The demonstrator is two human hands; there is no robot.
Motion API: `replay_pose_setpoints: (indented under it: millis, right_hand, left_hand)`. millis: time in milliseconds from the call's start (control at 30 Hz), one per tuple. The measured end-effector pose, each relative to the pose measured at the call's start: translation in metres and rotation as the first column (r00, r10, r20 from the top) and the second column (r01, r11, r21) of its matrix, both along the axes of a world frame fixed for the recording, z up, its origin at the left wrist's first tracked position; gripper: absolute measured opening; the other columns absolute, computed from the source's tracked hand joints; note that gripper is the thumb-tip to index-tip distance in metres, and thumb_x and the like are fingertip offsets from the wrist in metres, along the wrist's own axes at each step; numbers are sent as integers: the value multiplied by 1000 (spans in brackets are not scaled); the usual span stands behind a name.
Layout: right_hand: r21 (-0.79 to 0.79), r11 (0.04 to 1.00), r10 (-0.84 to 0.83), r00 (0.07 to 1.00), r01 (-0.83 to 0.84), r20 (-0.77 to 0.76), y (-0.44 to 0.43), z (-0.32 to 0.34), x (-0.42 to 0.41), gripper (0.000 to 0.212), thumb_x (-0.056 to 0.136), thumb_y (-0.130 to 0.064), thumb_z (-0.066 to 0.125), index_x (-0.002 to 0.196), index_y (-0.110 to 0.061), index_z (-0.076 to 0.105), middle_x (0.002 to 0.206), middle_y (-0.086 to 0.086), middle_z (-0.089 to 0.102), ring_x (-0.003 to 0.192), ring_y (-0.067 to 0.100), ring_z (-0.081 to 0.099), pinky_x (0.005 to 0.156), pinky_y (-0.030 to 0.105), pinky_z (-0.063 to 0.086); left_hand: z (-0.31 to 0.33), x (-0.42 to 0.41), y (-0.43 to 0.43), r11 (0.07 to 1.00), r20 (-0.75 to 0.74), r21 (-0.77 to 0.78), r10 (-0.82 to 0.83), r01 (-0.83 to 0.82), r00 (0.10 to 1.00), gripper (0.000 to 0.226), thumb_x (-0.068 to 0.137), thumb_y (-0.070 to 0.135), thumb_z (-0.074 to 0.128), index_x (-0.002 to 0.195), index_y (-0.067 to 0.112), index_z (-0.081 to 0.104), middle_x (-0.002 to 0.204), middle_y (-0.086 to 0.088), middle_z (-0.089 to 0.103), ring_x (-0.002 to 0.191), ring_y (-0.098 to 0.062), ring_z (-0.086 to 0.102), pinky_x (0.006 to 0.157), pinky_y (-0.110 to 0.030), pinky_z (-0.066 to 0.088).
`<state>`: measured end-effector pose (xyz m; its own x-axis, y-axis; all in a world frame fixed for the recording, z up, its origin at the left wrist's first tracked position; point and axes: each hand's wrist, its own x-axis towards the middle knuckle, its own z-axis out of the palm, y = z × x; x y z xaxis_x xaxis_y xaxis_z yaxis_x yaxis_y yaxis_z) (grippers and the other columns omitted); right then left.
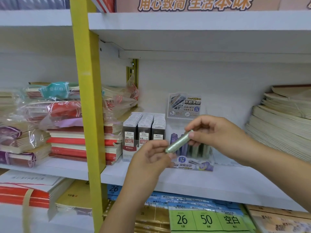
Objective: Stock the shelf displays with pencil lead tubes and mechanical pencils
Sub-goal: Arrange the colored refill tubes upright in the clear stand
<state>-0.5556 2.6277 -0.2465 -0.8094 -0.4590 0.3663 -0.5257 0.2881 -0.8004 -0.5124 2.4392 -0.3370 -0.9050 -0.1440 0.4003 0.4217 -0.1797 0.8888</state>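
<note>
Both hands met at the centre of the frame over one pale green pencil lead tube [178, 142], which lay tilted, its lower end to the left. Left hand [150, 159] pinched that lower end with curled fingers, and right hand [216, 132] gripped the upper end between thumb and fingertips. Just behind the tube stood a clear display box [196, 163] holding upright purple and green tubes, its printed header card [184, 105] rising above the hands. Touching its left side sat a carton of dark lead cases [143, 130] marked 0.5 HB, in three rows. Both rested on a white shelf [202, 185]. A yellow upright [87, 115] ran down the left of centre, with wrapped notebook stacks [67, 140] at far left and cream paper piles [282, 125] at right.
</note>
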Motion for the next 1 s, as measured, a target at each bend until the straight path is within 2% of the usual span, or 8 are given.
replay_pose_setpoints:
  millis: [167, 267, 400, 500, 567, 667, 867, 1000]
  right_hand:
    - [238, 970, 46, 999, -41, -17, 7, -1, 0, 6, 80, -19, 74, 86, -20, 74, 85, 3, 74, 81, 22, 70, 76, 30, 56]
    - [204, 977, 67, 998, -66, 6, 0, -3, -1, 14, 73, -19, 79, 86, -19, 73, 86, 5, 75, 81, 23, 70, 79, 37, 57]
    - [230, 961, 146, 988, -152, 41, -3, -2, -6, 30, 80, -8, 73, 101, -29, 68, 92, 1, 73, 81, 14, 69, 75, 26, 56]
    - [154, 988, 40, 995, -27, -87, 2, 16, -22, 48, 90, -3, 62, 118, -41, 58, 103, 8, 64, 86, 15, 68, 79, 21, 53]
    - [103, 994, -26, 988, 42, -152, 5, 32, -36, 49, 93, -1, 55, 118, -43, 57, 104, 9, 58, 91, 20, 69, 86, 29, 53]
    - [211, 963, -105, 957, 166, -271, 5, 47, -58, 38, 89, -7, 62, 110, -40, 60, 96, 5, 63, 84, 14, 63, 83, 30, 51]
    - [330, 848, -223, 844, 415, -488, -4, 43, -93, 28, 81, -12, 70, 104, -26, 61, 96, -3, 63, 74, 7, 57, 58, 1, 37]
    - [443, 784, -174, 838, 436, -517, -7, 32, -104, 21, 84, -15, 71, 104, -16, 65, 96, -2, 62, 77, 7, 54, 59, 2, 34]
  left_hand:
    - [4, -1, -5, 996, -74, -10, 88, -89, 993, 27, 87, 3, 70, 100, 26, 75, 94, 3, 78, 85, -13, 75, 70, -15, 55]
    - [8, 0, 0, 994, -111, -60, 84, -91, 990, 34, 87, 5, 70, 92, 37, 79, 92, 6, 78, 84, -10, 74, 71, -14, 54]
    - [8, 0, 7, 975, -133, -140, 156, -174, 979, 37, 89, 10, 71, 99, 46, 74, 97, 20, 75, 89, 1, 69, 74, -10, 52]
    - [0, -3, 6, 884, -173, -344, 271, -316, 947, 33, 90, 24, 70, 108, 51, 65, 101, 32, 68, 96, 8, 62, 79, -8, 49]
    - [-5, -4, 5, 762, -226, -523, 307, -381, 924, 23, 90, 33, 67, 107, 49, 69, 95, 38, 64, 103, 10, 56, 84, -6, 44]
    - [-13, -8, 3, 626, -297, -648, 316, -434, 901, 20, 93, 37, 64, 111, 38, 73, 98, 40, 57, 109, 8, 50, 89, -4, 34]
    - [-21, -10, 4, 592, -341, -673, 283, -443, 897, 25, 95, 39, 59, 116, 33, 72, 106, 33, 55, 110, 9, 46, 90, 0, 30]
    - [-24, -9, 4, 567, -349, -694, 273, -443, 896, 27, 95, 42, 57, 118, 35, 70, 110, 32, 52, 112, 12, 39, 89, 1, 29]
